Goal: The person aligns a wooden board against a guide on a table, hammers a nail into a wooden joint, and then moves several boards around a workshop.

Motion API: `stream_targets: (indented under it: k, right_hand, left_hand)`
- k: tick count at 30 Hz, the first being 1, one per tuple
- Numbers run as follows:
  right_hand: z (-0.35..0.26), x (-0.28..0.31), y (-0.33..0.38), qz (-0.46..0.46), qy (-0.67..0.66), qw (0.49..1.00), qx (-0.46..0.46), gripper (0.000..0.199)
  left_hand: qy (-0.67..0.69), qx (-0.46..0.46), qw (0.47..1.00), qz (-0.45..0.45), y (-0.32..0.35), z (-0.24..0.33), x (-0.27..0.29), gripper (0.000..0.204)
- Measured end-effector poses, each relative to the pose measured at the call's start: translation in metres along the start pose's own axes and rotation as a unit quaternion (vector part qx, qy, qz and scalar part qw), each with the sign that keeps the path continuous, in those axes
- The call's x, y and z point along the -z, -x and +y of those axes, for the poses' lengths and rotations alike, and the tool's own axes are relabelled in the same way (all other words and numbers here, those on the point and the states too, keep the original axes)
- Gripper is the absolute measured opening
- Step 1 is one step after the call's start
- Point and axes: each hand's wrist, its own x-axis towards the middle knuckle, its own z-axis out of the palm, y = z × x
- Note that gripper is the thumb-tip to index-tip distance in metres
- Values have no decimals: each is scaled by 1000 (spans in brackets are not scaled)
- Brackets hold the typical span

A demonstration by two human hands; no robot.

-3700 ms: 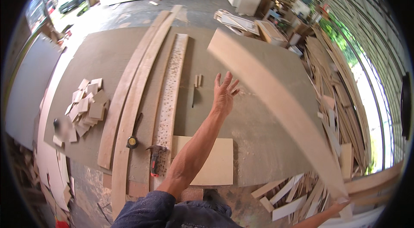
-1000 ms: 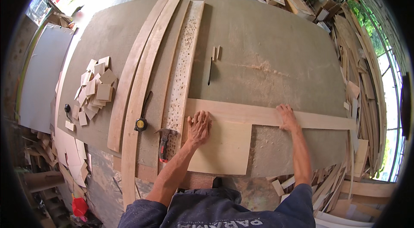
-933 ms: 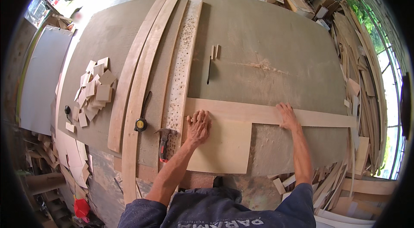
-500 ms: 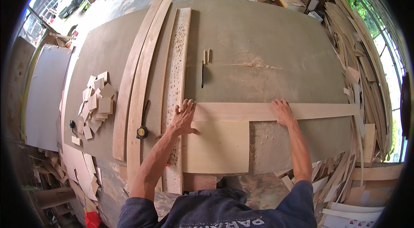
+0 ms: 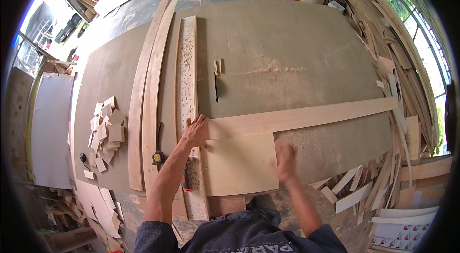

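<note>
My left hand [image 5: 195,131] rests with fingers outstretched at the left end of a long pale wooden strip [image 5: 297,113]. Its thumb reaches the upper left corner of a thin plywood sheet [image 5: 242,164]. The sheet lies on the near side of the strip, up against it. My right hand [image 5: 286,157] is smeared by motion beside the sheet's right edge, apart from the strip; its fingers cannot be made out. Under my left forearm, a tool with a red and black handle [image 5: 186,182] lies on a long, pitted narrow board [image 5: 188,71].
Two long planks [image 5: 152,78] lie left of the pitted board, a tape measure [image 5: 158,158] on one. Farther left is a heap of small wooden squares [image 5: 115,133]. A thin black stick [image 5: 216,88] lies beyond the strip. Offcuts [image 5: 352,191] crowd the right side.
My right hand has left the strip and moved left and nearer, to the plywood's right edge. My left hand stays at the strip's end. The whole view has turned slightly.
</note>
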Motion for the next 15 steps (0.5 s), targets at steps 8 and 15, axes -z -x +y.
stream_targets:
  k: [8,15]
  right_hand:
    - [-113,-58,91,-109,25,993,48,75]
    - [-107,-66,94,-72,7,994,84,70]
  left_hand:
    - [-4,-28,999,45,-10,-10,-8,122]
    - [-27,-3,1000,16,-7,4,10,117]
